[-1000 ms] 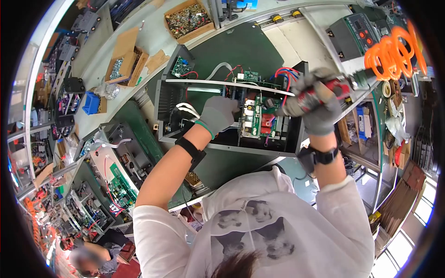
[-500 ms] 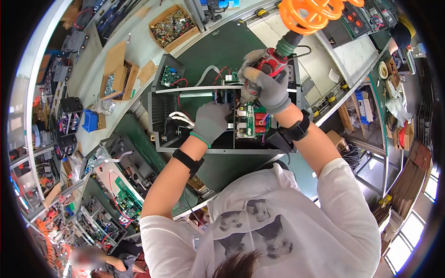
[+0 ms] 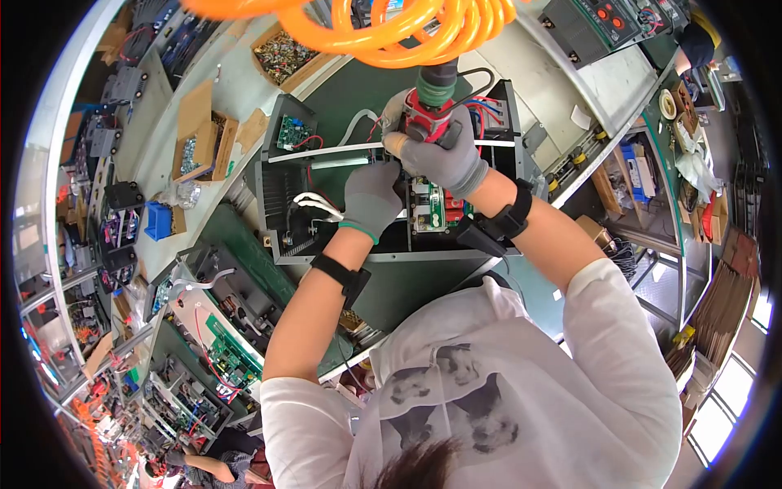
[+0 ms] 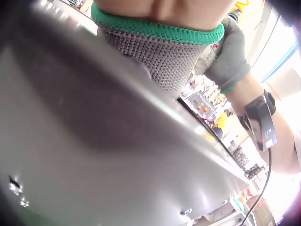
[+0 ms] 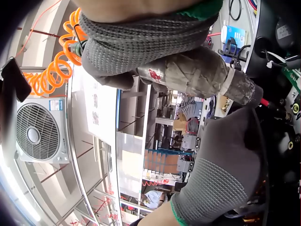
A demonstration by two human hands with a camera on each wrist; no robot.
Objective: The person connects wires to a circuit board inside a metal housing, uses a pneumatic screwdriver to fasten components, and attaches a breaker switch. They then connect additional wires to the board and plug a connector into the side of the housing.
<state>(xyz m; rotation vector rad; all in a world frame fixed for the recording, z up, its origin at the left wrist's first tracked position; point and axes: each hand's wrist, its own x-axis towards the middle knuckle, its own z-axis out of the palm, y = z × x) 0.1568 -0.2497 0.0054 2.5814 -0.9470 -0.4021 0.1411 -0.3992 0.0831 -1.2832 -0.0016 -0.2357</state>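
A black metal equipment case (image 3: 342, 257) lies before me, holding a green circuit board (image 3: 440, 213) with red parts. My gloved right hand (image 3: 446, 161) grips a red pneumatic screwdriver (image 3: 425, 121) with its nose down over the board. In the right wrist view the tool's tape-wrapped body (image 5: 197, 73) ends in a red-collared bit (image 5: 267, 102) that reaches into the case. My gloved left hand (image 3: 373, 197) is inside the case beside the board, close to the bit (image 5: 267, 102). Its fingertips are hidden, and I cannot tell whether they pinch anything.
An orange coiled hose (image 3: 383, 49) hangs from the tool across the top. White wires (image 3: 318, 202) loop by my left hand. Boxes of small hardware (image 3: 281, 53) and a blue bin (image 3: 159, 220) stand to the left. Another opened unit (image 3: 216, 326) lies lower left.
My right hand has brought the screwdriver from the right side over to the board and stood it upright beside my left hand. The hose has swung left. My left hand stays inside the case.
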